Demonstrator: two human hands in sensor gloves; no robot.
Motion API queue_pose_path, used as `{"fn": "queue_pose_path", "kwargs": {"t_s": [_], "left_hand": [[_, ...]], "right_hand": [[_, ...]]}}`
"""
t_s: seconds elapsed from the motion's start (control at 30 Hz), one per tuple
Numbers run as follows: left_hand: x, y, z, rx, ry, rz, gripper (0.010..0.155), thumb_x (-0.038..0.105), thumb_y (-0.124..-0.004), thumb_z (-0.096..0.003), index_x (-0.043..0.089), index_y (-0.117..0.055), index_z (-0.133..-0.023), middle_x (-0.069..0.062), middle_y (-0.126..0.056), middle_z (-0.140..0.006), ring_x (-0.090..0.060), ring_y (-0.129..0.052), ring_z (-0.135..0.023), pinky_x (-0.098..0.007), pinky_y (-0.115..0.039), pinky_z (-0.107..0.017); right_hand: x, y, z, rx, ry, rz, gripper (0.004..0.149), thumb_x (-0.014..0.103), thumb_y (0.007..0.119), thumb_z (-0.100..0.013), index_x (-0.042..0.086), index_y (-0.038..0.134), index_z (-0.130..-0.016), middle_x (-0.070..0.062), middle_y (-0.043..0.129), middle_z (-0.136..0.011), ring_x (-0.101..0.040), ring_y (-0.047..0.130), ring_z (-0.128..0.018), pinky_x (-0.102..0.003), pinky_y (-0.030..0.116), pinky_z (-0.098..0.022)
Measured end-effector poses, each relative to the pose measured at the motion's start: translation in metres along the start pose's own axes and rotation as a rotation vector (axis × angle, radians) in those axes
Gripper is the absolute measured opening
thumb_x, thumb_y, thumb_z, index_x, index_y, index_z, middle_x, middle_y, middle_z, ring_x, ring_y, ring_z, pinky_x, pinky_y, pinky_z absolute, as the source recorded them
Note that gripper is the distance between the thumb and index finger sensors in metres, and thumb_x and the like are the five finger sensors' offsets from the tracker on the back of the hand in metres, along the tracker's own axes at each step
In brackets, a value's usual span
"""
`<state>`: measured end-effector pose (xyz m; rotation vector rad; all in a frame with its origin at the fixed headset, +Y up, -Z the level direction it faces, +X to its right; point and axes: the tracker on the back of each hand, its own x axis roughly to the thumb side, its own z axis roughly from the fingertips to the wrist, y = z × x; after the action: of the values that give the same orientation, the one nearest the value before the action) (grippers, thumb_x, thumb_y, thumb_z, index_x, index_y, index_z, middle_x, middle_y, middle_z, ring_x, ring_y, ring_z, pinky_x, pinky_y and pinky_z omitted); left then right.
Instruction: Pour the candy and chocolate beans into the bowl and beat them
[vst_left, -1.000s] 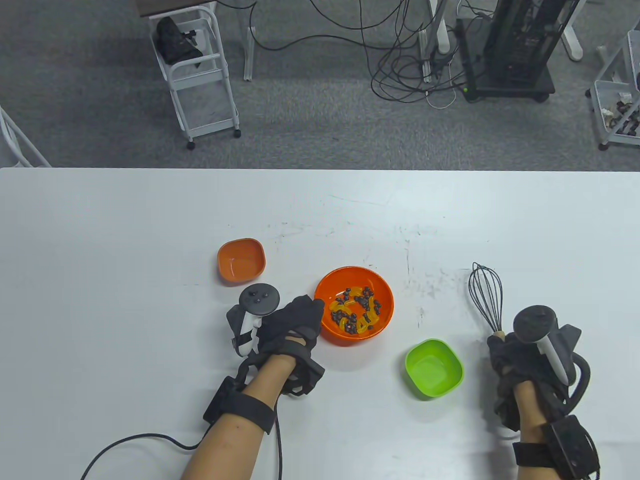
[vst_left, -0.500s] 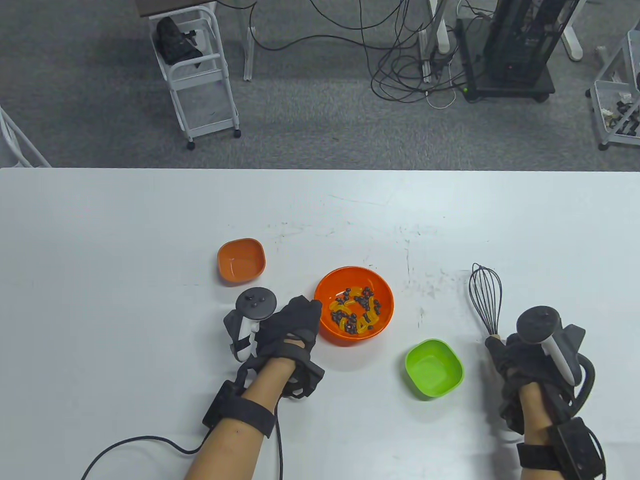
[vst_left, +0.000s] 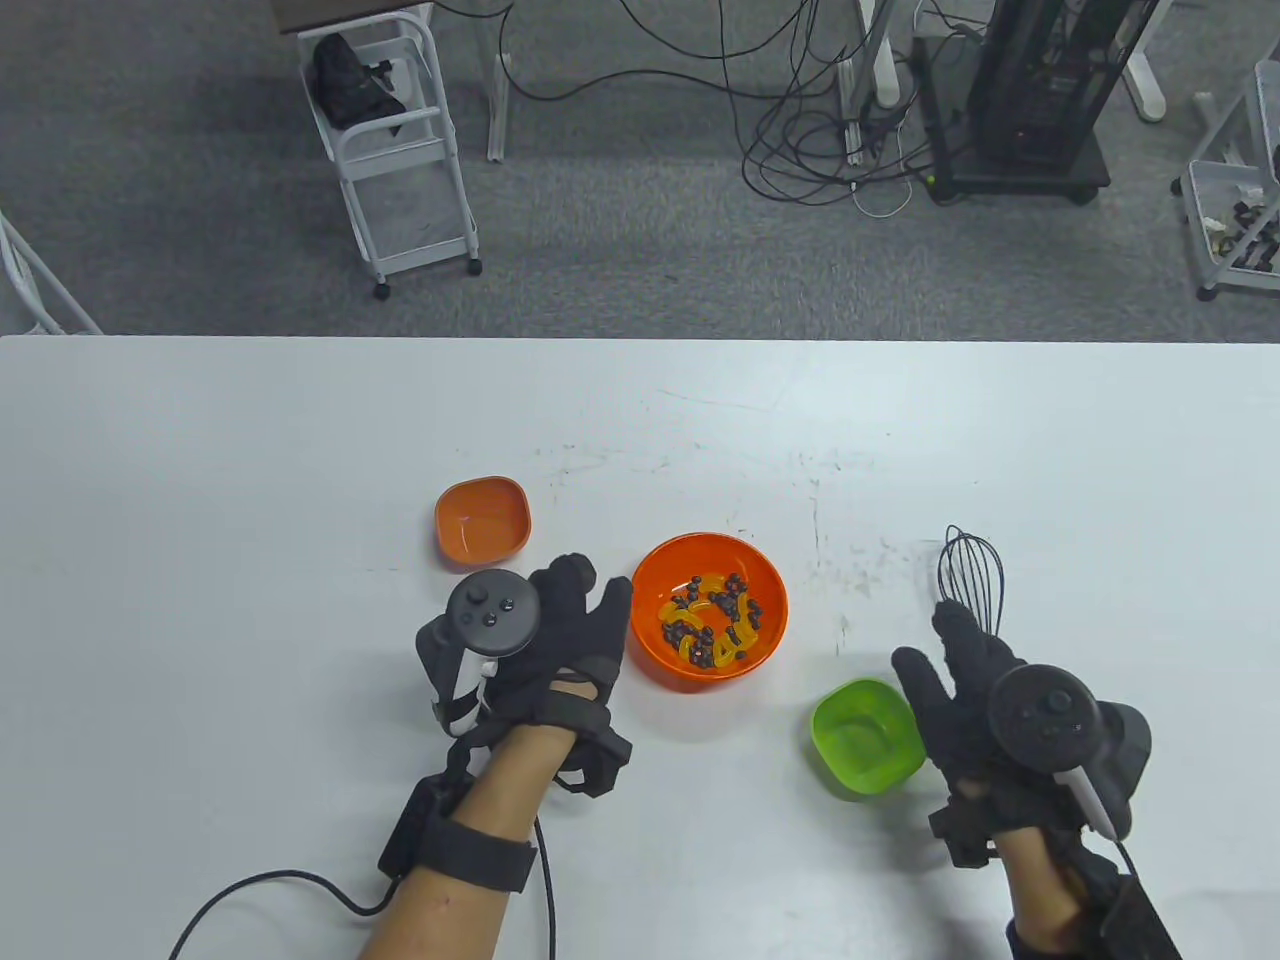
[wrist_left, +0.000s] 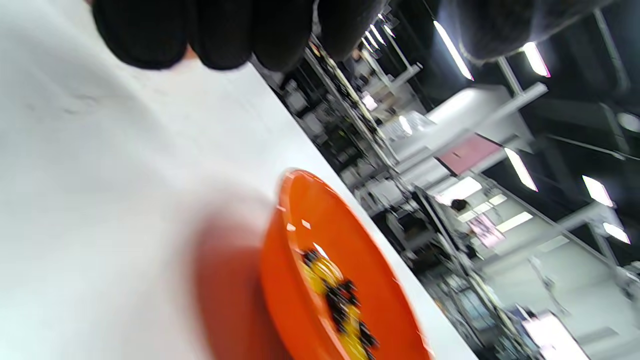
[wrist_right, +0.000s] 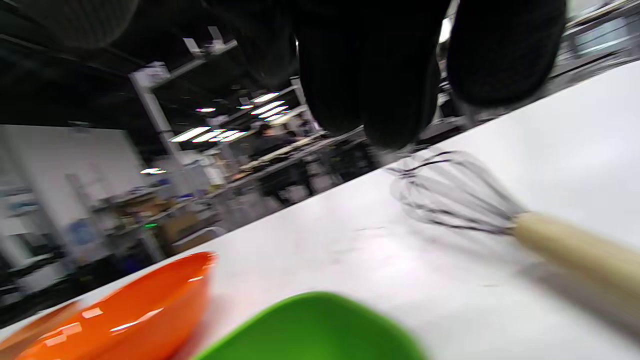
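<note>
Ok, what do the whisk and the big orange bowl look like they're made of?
Whisk: thin dark wires, probably metal or coated metal; the right wrist view shows a pale matte handle, likely wood. Orange bowl: smooth and glossy with bright highlights on the rim, likely plastic, though glazed ceramic can't be ruled out.

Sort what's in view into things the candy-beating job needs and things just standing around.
Job: round orange bowl holding candy and chocolate beans; whisk; square orange dish; green dish; left hand; right hand.

Bystanders: white cart; floor cables; black equipment rack.
</note>
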<state>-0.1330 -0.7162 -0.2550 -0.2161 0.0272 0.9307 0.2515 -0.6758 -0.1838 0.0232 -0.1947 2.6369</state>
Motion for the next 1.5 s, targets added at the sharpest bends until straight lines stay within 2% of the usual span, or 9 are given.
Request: {"fn": "queue_pose_path", "kwargs": {"t_s": [0.07,0.13,0.2,0.33,0.5,0.67,0.87,1.0,1.5], "left_hand": [[0.01,-0.002,0.005,-0.062,-0.008,0.004,0.079,0.07,-0.064,-0.0521,0.021,-0.04,-0.109,-0.019,-0.033,-0.116,-0.05,-0.035,-0.105,-0.071,-0.049,-0.069],[0.019,-0.005,0.01,-0.074,-0.057,0.0,0.081,0.069,-0.065,-0.052,0.022,-0.037,-0.111,-0.018,-0.024,-0.118,-0.047,-0.017,-0.107,-0.071,-0.037,-0.07],[0.027,-0.009,0.015,-0.083,-0.079,-0.023,0.082,0.07,-0.067,-0.0508,0.024,-0.038,-0.113,-0.017,-0.02,-0.119,-0.045,-0.01,-0.107,-0.073,-0.032,-0.069],[0.038,-0.014,0.038,-0.195,-0.114,-0.203,0.085,0.074,-0.064,-0.0503,0.031,-0.029,-0.115,-0.012,-0.009,-0.121,-0.041,0.003,-0.107,-0.077,-0.022,-0.067],[0.031,-0.015,0.078,-0.142,-0.22,-0.398,0.086,0.076,-0.064,-0.0492,0.034,-0.028,-0.116,-0.01,-0.009,-0.122,-0.04,0.003,-0.108,-0.081,-0.02,-0.064],[0.011,-0.019,0.099,-0.115,-0.26,-0.402,0.086,0.075,-0.065,-0.0486,0.034,-0.03,-0.116,-0.011,-0.01,-0.122,-0.04,0.003,-0.108,-0.081,-0.02,-0.064],[-0.01,-0.024,0.096,-0.176,-0.23,-0.409,0.087,0.076,-0.065,-0.0482,0.034,-0.028,-0.115,-0.011,-0.009,-0.122,-0.039,0.004,-0.108,-0.081,-0.019,-0.063],[-0.011,-0.019,0.097,-0.16,-0.287,-0.426,0.087,0.076,-0.066,-0.0474,0.035,-0.029,-0.115,-0.01,-0.008,-0.122,-0.038,0.004,-0.108,-0.082,-0.019,-0.063],[-0.012,-0.026,0.101,-0.155,-0.276,-0.446,0.088,0.076,-0.065,-0.0471,0.034,-0.03,-0.115,-0.012,-0.011,-0.122,-0.04,0.0,-0.109,-0.083,-0.019,-0.061]], "right_hand": [[0.008,0.004,0.004,0.028,-0.033,-0.044,0.089,0.073,0.058,-0.044,0.019,0.042,-0.114,-0.02,0.064,-0.108,-0.054,0.078,-0.088,-0.071,0.071,-0.055],[0.014,0.008,0.006,0.057,-0.062,-0.029,0.092,0.074,0.058,-0.044,0.021,0.034,-0.115,-0.02,0.053,-0.114,-0.056,0.068,-0.095,-0.074,0.066,-0.058],[0.018,0.013,0.007,0.077,-0.084,0.007,0.093,0.075,0.057,-0.044,0.023,0.029,-0.116,-0.019,0.045,-0.117,-0.056,0.059,-0.1,-0.076,0.061,-0.06],[0.025,0.028,0.007,0.126,-0.108,0.033,0.093,0.075,0.057,-0.044,0.023,0.028,-0.115,-0.018,0.037,-0.119,-0.056,0.048,-0.104,-0.081,0.053,-0.061],[0.04,0.039,0.014,0.178,-0.156,0.064,0.093,0.075,0.058,-0.044,0.023,0.027,-0.116,-0.019,0.035,-0.119,-0.056,0.043,-0.105,-0.083,0.049,-0.06],[0.063,0.054,0.026,0.262,-0.211,0.155,0.094,0.074,0.058,-0.045,0.023,0.023,-0.115,-0.021,0.03,-0.119,-0.058,0.037,-0.105,-0.086,0.046,-0.058],[0.074,0.068,0.034,0.334,-0.233,0.24,0.095,0.074,0.058,-0.046,0.023,0.018,-0.115,-0.021,0.024,-0.119,-0.059,0.029,-0.104,-0.089,0.039,-0.055],[0.071,0.069,0.03,0.346,-0.216,0.261,0.095,0.074,0.058,-0.046,0.022,0.019,-0.115,-0.022,0.023,-0.119,-0.059,0.028,-0.104,-0.09,0.038,-0.054],[0.067,0.071,0.028,0.361,-0.211,0.276,0.094,0.073,0.06,-0.046,0.022,0.023,-0.115,-0.022,0.025,-0.118,-0.06,0.029,-0.104,-0.09,0.035,-0.053]]}}
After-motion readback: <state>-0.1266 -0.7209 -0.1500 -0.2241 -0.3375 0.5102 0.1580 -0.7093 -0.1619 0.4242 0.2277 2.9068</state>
